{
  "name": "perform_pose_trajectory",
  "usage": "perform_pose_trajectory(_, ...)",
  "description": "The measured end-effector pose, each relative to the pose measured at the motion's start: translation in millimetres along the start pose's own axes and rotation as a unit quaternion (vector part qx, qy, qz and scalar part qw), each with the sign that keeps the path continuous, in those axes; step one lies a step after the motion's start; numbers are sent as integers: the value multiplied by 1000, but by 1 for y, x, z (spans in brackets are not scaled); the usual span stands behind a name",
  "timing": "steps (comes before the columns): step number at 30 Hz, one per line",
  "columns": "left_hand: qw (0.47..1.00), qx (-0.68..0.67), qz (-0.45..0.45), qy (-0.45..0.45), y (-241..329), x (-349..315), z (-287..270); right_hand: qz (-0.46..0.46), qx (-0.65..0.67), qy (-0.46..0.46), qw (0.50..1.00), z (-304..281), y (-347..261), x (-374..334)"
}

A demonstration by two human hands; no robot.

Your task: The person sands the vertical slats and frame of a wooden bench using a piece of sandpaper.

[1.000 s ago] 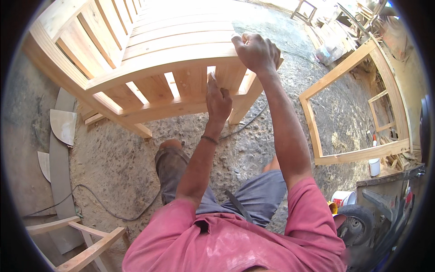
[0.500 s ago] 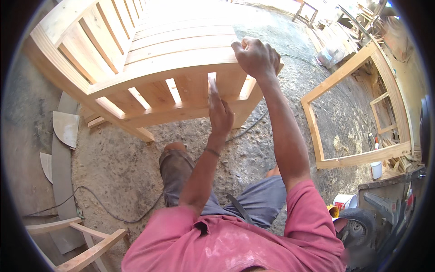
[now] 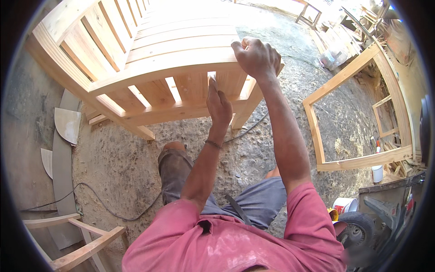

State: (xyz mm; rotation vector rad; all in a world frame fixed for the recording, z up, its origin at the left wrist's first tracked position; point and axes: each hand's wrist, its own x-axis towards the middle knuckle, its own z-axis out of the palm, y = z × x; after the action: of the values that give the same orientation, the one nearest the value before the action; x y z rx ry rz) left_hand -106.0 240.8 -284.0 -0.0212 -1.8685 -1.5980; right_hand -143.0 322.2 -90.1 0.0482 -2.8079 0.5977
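Observation:
A pale wooden bench-like frame (image 3: 181, 63) with slatted sides stands before me. At its near right corner my right hand (image 3: 258, 56) is closed over the end of the curved top rail. My left hand (image 3: 219, 106) is lower, against the slatted near side. Its fingers are stretched up along the edge of a slat (image 3: 231, 84), at the bright gap beside it. A pale patch shows at those fingertips; I cannot make out whether it is a thin sheet or just light through the gap.
An open wooden frame (image 3: 380, 161) stands on the right, near a white bucket (image 3: 345, 205) and a wheel (image 3: 358, 229). A dark cable (image 3: 104, 206) crosses the rough floor. Another wooden frame (image 3: 90, 247) is at the lower left, near curved pale pieces (image 3: 68, 124).
My left hand has shifted slightly up and left along the slat edge. My right hand keeps its place on the rail corner.

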Motion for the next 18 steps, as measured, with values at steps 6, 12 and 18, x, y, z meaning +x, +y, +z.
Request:
perform_pose_trajectory(6, 996, 77, 36, -18, -9, -9, -5, -33, -4, 76, 997, 6, 1, -1)
perform_pose_trajectory(12, 1000, -13, 4, 5, 30, -1, -5, -13, -8, 43, 999, 3, -1, 4)
perform_pose_trajectory(18, 999, -51, 3, -16, 41, 6, -6, -28, -6, 73, 997, 9, 12, 6)
